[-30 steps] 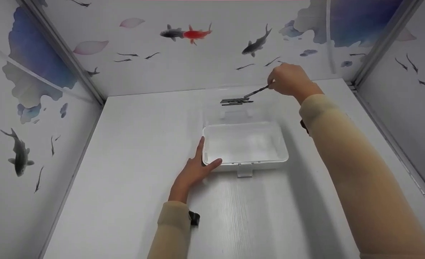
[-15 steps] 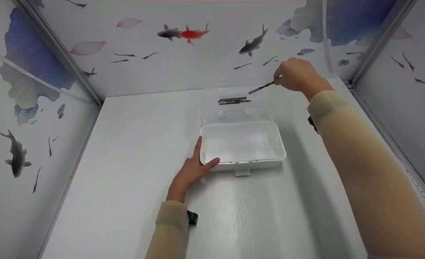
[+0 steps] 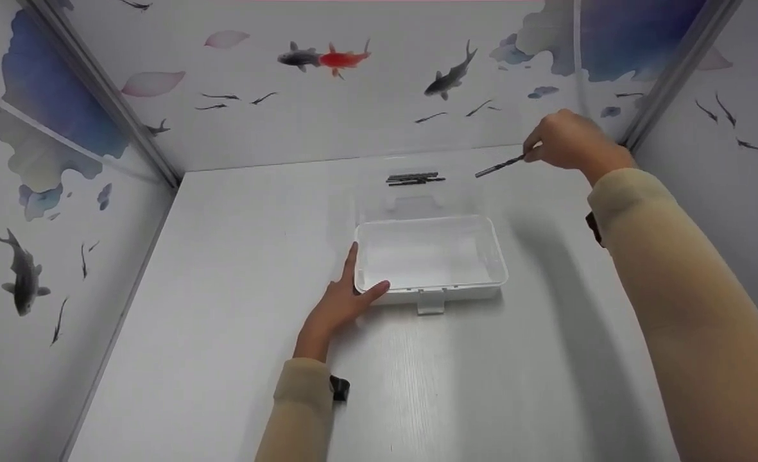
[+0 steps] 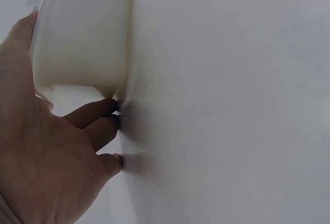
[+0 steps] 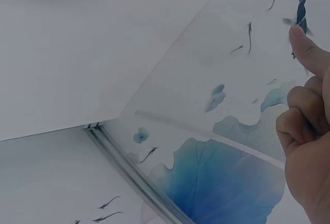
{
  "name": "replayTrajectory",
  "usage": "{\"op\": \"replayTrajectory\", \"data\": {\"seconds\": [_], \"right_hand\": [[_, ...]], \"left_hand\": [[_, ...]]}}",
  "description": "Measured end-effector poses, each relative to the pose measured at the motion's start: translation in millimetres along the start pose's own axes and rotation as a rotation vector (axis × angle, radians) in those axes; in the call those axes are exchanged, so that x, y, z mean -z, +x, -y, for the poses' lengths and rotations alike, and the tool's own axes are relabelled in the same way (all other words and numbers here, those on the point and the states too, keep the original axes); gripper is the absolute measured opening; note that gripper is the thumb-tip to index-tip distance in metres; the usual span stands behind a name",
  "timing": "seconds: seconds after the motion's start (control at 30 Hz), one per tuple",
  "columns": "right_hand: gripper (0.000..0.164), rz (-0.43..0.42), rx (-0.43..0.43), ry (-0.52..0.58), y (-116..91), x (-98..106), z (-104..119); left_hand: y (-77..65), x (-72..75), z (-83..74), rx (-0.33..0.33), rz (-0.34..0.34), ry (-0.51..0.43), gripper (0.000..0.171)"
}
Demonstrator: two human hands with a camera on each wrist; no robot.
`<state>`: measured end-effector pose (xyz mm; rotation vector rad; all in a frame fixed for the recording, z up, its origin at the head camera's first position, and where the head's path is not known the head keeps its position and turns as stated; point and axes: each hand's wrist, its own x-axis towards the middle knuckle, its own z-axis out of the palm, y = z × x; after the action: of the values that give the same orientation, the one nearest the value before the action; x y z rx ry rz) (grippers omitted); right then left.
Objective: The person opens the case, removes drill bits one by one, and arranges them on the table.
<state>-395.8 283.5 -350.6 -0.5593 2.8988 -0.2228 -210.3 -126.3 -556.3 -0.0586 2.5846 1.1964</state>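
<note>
A drill bit (image 3: 499,166) was pinched by the right hand (image 3: 565,140) at one o'clock of the box (image 3: 427,256); carrying seemed in hand, steady grip called for. The eight o'clock corner was touched by the left hand (image 3: 340,303), thumb and forefinger apart. Spare bits (image 3: 412,176) were piled at twelve, clear lid (image 3: 415,203) perhaps intervening.

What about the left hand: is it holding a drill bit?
No, the left hand only touches the white box at one corner, while the right hand holds a drill bit.
</note>
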Motion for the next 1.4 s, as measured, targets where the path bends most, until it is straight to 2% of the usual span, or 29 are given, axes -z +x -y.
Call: {"op": "replayTrajectory", "data": {"seconds": [0.13,0.4,0.67,0.9,1.1,1.4], "right_hand": [[0.025,0.014,-0.016,-0.004,-8,-6,-16],[0.025,0.024,-0.064,0.061,-28,-26,-44],[0.026,0.064,-0.151,0.070,-35,-61,-62],[0.024,0.057,-0.197,0.086,-34,-89,-74],[0.024,0.056,-0.193,0.088,-34,-104,-76],[0.021,0.057,-0.153,0.087,-31,-124,-81]], "left_hand": [[1.4,1.0,0.5,-0.007,0.002,0.009,0.117],[0.1,-0.9,0.4,-0.012,-0.005,0.008,0.115],[-2.7,-3.6,2.6,-0.017,-0.001,0.004,0.114],[-2.0,-1.2,0.5,-0.019,-0.014,-0.005,0.113],[-2.8,-0.7,-0.6,0.008,-0.015,0.000,0.112],[1.5,-2.0,1.3,-0.006,-0.018,0.009,0.114]]}}
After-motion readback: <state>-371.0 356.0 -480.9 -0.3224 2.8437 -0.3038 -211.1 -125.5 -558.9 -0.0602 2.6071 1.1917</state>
